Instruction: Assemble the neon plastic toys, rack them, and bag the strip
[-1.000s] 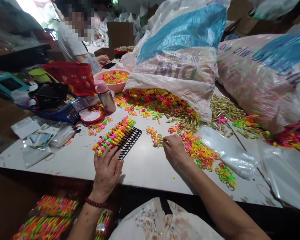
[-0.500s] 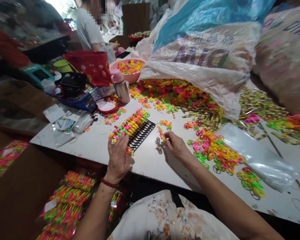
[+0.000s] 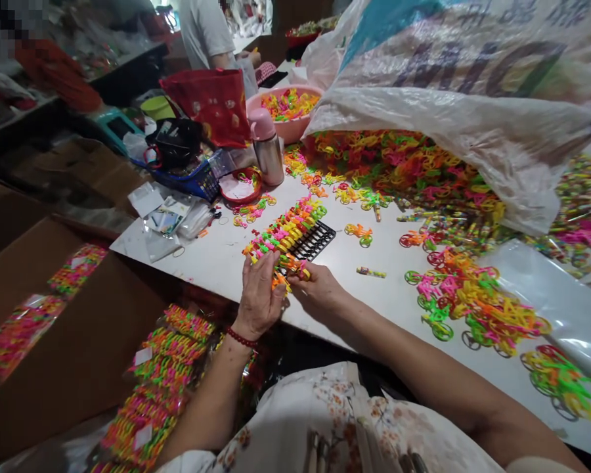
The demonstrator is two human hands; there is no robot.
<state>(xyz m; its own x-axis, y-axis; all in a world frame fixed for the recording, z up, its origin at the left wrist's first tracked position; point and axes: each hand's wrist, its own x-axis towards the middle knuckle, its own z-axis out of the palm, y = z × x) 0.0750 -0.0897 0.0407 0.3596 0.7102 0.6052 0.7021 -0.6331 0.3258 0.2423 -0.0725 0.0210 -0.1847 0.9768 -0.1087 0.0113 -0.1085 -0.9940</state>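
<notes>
Several sealed packs [image 3: 167, 368] of neon plastic toys lie at the far left, some in a brown cardboard box [image 3: 79, 355] below the edge of the white table [image 3: 354, 309]. On the table's left end sit flat clear pouches [image 3: 165, 220], a blue basket [image 3: 197, 184] and a red bag [image 3: 211, 105], and beside them a steel bottle [image 3: 268, 148] with a pink cap stands upright in front of a pink bowl [image 3: 288, 112] of coloured pieces. Near the front edge lies a black rack [image 3: 318, 242], most of it filled with rows of small toy bicycles [image 3: 285, 230]. The left hand [image 3: 261, 295] is at the rack's near end, back to the camera, fingers half curled and fingertips against the last row; whether it grips anything cannot be told. The right hand [image 3: 320, 289] meets it from the right, thumb and forefinger pinched narrow on a small cluster of toy pieces [image 3: 290, 268] just at the rack's near corner. One loose piece [image 3: 371, 272] lies alone just right of the hands. Farther right a loose heap [image 3: 467, 295] of bicycles spreads across the table, spilling from under a big white sack [image 3: 473, 98], with a clear plastic bag [image 3: 561, 295] lying flat beside it.
</notes>
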